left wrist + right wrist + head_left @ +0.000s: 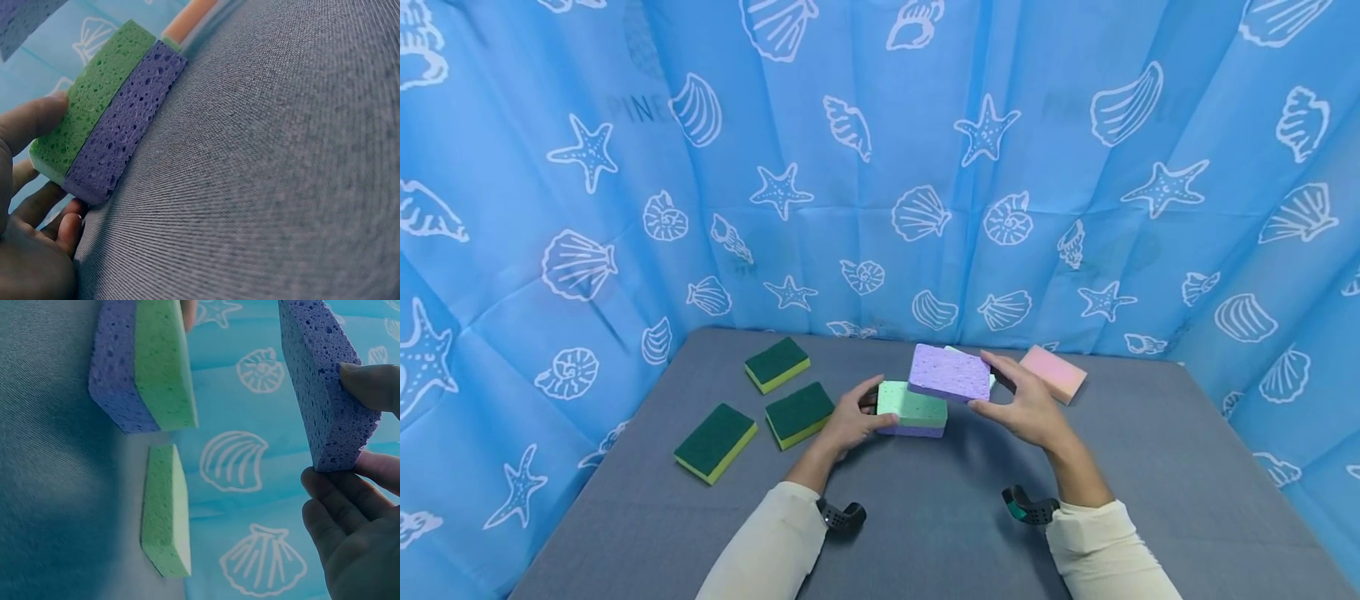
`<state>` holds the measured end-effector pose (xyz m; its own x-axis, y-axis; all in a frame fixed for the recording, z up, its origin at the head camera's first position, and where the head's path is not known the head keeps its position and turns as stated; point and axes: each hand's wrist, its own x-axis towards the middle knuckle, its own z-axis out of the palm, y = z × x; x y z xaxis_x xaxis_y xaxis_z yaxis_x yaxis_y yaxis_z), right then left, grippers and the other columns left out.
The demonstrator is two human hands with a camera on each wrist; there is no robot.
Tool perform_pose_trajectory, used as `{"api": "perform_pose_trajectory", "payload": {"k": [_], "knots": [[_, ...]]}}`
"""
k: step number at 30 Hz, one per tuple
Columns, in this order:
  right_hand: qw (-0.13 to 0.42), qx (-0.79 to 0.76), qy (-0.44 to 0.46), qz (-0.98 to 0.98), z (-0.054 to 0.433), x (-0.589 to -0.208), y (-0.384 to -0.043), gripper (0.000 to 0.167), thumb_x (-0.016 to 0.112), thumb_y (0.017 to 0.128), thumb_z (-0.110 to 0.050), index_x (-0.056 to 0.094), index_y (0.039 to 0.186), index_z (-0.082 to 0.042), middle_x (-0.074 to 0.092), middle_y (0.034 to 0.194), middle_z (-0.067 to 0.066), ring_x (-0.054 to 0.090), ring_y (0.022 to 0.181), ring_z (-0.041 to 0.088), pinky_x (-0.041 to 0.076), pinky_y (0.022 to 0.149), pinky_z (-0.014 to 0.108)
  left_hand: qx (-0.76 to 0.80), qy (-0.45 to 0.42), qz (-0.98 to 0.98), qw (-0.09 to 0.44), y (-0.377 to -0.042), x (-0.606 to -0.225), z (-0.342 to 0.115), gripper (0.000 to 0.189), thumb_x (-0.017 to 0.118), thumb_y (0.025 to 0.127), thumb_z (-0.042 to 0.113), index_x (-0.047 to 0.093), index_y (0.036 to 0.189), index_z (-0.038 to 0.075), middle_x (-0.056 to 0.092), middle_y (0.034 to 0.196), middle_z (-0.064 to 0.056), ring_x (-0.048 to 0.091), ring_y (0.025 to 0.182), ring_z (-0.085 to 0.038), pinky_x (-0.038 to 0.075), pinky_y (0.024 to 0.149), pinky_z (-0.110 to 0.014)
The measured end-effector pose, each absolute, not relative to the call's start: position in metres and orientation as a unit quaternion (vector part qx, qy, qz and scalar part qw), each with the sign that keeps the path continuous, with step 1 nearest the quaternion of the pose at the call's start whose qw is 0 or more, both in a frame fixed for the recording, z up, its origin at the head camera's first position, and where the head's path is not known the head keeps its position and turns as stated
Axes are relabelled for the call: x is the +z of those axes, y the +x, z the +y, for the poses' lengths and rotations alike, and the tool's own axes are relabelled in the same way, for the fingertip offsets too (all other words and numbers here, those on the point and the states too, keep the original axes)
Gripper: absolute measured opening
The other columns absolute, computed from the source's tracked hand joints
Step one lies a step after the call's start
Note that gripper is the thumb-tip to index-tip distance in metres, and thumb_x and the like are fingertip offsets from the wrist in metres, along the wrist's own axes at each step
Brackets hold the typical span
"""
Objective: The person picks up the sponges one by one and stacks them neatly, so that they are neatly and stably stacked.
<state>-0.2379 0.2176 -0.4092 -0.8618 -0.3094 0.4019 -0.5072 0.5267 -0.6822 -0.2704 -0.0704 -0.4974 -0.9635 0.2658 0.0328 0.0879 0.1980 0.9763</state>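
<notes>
Two pale sleeves [767,546] enter from the near edge, each with one dark wrist strap (left strap [842,517], right strap [1031,507]) above the grey counter [925,550].

Two hands are in use. The left hand [848,423] grips one stack of two sponges by its left end, thumb on the near side. The stack consists of one light green sponge [913,402] on top and one purple sponge [913,432] below, faces together. Whether the stack bears on the counter cannot be told with certainty. The right hand [1028,407] pinches a second purple sponge [950,373] at its right end and holds it raised, clear of the counter and of the stack.

Three two-layer scouring sponges lie left of the left hand, dark green face up, yellow layer below, none touching another: the nearest [715,443], the middle one [800,414] near the left forearm, and the farthest [777,364].

Beyond the raised sponge, one further light green sponge [164,512] is on the counter, mostly hidden in the head view. To its right lies one pink sponge [1054,373]. A blue curtain [880,150] printed with white shells and starfish stands behind the counter.
</notes>
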Motion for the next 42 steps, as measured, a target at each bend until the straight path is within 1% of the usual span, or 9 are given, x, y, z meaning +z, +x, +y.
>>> {"api": "perform_pose_trajectory", "payload": {"k": [5, 10, 13, 16, 24, 28, 31, 35, 42], "knots": [[0.104, 0.424, 0.235, -0.868, 0.208, -0.415, -0.245, 0.076, 0.082, 0.079, -0.014, 0.043, 0.142, 0.006, 0.049, 0.136, 0.021, 0.048, 0.121, 0.035, 0.040, 0.097, 0.054, 0.630, 0.112, 0.765, 0.073, -0.271, -0.497, -0.071, 0.080, 0.081, 0.081, 0.019, 0.039, 0.149, 0.009, 0.051, 0.130, -0.014, 0.052, 0.108, -0.027, 0.047, 0.083, -0.038], [0.086, 0.403, 0.216, -0.885, 0.199, -0.420, -0.250, 0.080, 0.081, 0.079, -0.027, 0.044, 0.144, 0.000, 0.047, 0.139, 0.019, 0.045, 0.123, 0.035, 0.037, 0.097, 0.057, 0.630, 0.111, 0.765, 0.068, -0.271, -0.495, -0.072, 0.079, 0.080, 0.081, 0.018, 0.040, 0.148, 0.010, 0.051, 0.131, -0.014, 0.052, 0.109, -0.027, 0.045, 0.088, -0.040], [0.075, 0.395, 0.207, -0.892, 0.195, -0.423, -0.252, 0.081, 0.081, 0.079, -0.031, 0.044, 0.144, -0.002, 0.044, 0.142, 0.020, 0.041, 0.127, 0.037, 0.035, 0.099, 0.057, 0.631, 0.112, 0.765, 0.063, -0.270, -0.495, -0.071, 0.078, 0.080, 0.081, 0.015, 0.040, 0.148, 0.009, 0.051, 0.132, -0.016, 0.051, 0.111, -0.029, 0.043, 0.091, -0.043], [0.065, 0.396, 0.209, -0.892, 0.192, -0.427, -0.253, 0.080, 0.081, 0.079, -0.028, 0.043, 0.144, -0.001, 0.042, 0.144, 0.021, 0.040, 0.129, 0.038, 0.036, 0.100, 0.056, 0.634, 0.114, 0.762, 0.062, -0.270, -0.497, -0.071, 0.079, 0.080, 0.081, 0.014, 0.039, 0.148, 0.008, 0.050, 0.133, -0.017, 0.048, 0.113, -0.031, 0.043, 0.089, -0.044], [0.067, 0.381, 0.219, -0.896, 0.186, -0.436, -0.258, 0.077, 0.081, 0.079, -0.022, 0.044, 0.143, 0.001, 0.046, 0.141, 0.019, 0.042, 0.128, 0.037, 0.036, 0.100, 0.054, 0.632, 0.120, 0.763, 0.060, -0.271, -0.498, -0.072, 0.079, 0.081, 0.080, 0.016, 0.041, 0.147, 0.010, 0.050, 0.132, -0.015, 0.048, 0.113, -0.030, 0.047, 0.083, -0.038], [0.061, 0.375, 0.221, -0.898, 0.183, -0.440, -0.261, 0.077, 0.081, 0.079, -0.019, 0.044, 0.143, 0.002, 0.048, 0.139, 0.019, 0.043, 0.127, 0.036, 0.036, 0.101, 0.053, 0.631, 0.125, 0.763, 0.063, -0.267, -0.491, -0.071, 0.079, 0.080, 0.081, 0.013, 0.039, 0.148, 0.006, 0.049, 0.133, -0.019, 0.048, 0.113, -0.033, 0.046, 0.084, -0.041], [0.054, 0.375, 0.218, -0.900, 0.182, -0.443, -0.262, 0.077, 0.081, 0.079, -0.019, 0.043, 0.143, 0.003, 0.047, 0.140, 0.020, 0.044, 0.127, 0.037, 0.037, 0.100, 0.053, 0.628, 0.117, 0.767, 0.066, -0.265, -0.489, -0.071, 0.079, 0.080, 0.081, 0.014, 0.040, 0.148, 0.008, 0.050, 0.132, -0.018, 0.049, 0.111, -0.031, 0.045, 0.086, -0.041], [0.046, 0.377, 0.214, -0.900, 0.181, -0.446, -0.263, 0.077, 0.080, 0.080, -0.019, 0.043, 0.144, 0.002, 0.046, 0.141, 0.021, 0.043, 0.127, 0.037, 0.038, 0.099, 0.053, 0.627, 0.101, 0.770, 0.066, -0.269, -0.496, -0.070, 0.080, 0.082, 0.079, 0.018, 0.042, 0.147, 0.014, 0.052, 0.129, -0.013, 0.051, 0.108, -0.027, 0.044, 0.086, -0.039], [0.037, 0.374, 0.217, -0.901, 0.181, -0.446, -0.263, 0.077, 0.080, 0.080, -0.018, 0.042, 0.143, 0.004, 0.042, 0.143, 0.022, 0.039, 0.130, 0.039, 0.034, 0.101, 0.054, 0.620, 0.094, 0.776, 0.065, -0.269, -0.496, -0.070, 0.081, 0.083, 0.078, 0.018, 0.042, 0.148, 0.015, 0.050, 0.132, -0.014, 0.049, 0.112, -0.028, 0.042, 0.091, -0.042]]}}
